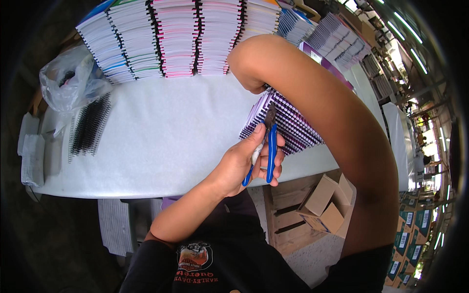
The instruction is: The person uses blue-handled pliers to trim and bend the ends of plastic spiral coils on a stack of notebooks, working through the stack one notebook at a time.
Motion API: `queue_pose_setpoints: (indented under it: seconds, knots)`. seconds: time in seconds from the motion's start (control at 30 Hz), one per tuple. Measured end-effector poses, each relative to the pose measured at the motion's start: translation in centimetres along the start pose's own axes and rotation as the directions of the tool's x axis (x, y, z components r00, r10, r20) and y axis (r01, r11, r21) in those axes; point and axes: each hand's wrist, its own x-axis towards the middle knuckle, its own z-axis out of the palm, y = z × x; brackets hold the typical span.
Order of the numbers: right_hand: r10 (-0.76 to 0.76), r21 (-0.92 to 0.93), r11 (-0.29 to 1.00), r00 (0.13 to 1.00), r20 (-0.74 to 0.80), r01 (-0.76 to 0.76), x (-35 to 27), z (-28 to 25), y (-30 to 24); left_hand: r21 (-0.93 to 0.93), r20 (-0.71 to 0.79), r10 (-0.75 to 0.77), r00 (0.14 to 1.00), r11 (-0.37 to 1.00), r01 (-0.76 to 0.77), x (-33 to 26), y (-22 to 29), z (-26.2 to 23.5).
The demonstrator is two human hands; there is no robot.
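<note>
Two hands, left (249,161) gripping pliers (267,146), notebooks (286,122)

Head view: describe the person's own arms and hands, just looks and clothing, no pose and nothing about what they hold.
Both forearms are bare, with no gloves, watch, rings or bands visible on the left hand or the right hand. The arms emerge from the short sleeves of a black T-shirt that carries an orange and white graphic print on the chest. The right hand's fingers are mostly hidden behind the wrist.
</note>
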Motion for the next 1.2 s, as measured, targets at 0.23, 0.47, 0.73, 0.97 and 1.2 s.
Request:
queue_pose_setpoints:
  seconds: [0.23, 0.47, 0.73, 0.97, 1.2]
  knots:
    - [0.024, -0.159, 0.986, 0.988, -0.152, -0.049, -1.1, -0.8, 0.4, 0.005, 0.025, 0.019, 1.0, 1.0, -0.019, 0.1, 0.0, -0.2]
    - [0.05, -0.193, 0.978, 0.991, -0.127, -0.074, -1.8, -1.0, 0.4, 0.027, 0.016, -0.005, 1.0, 1.0, 0.005, 0.6, 0.2, 0.3]
    - [0.014, 0.12, 0.993, 0.99, -0.138, 0.002, -2.7, 0.4, 1.2, 0.044, -0.007, -0.019, 1.0, 0.999, 0.019, 0.6, 0.2, 0.5]
    - [-0.045, 0.07, 0.996, 0.978, -0.201, 0.061, -1.7, 1.8, 1.2, -0.09, 0.043, 0.017, 0.999, 0.996, -0.013, 0.8, 0.1, 0.0]
    - [-0.051, 0.238, 0.968, 0.989, -0.139, 0.083, -2.0, 1.3, 1.8, -0.141, 0.116, 0.024, 0.993, 0.99, -0.007, 1.0, 0.0, -0.9]
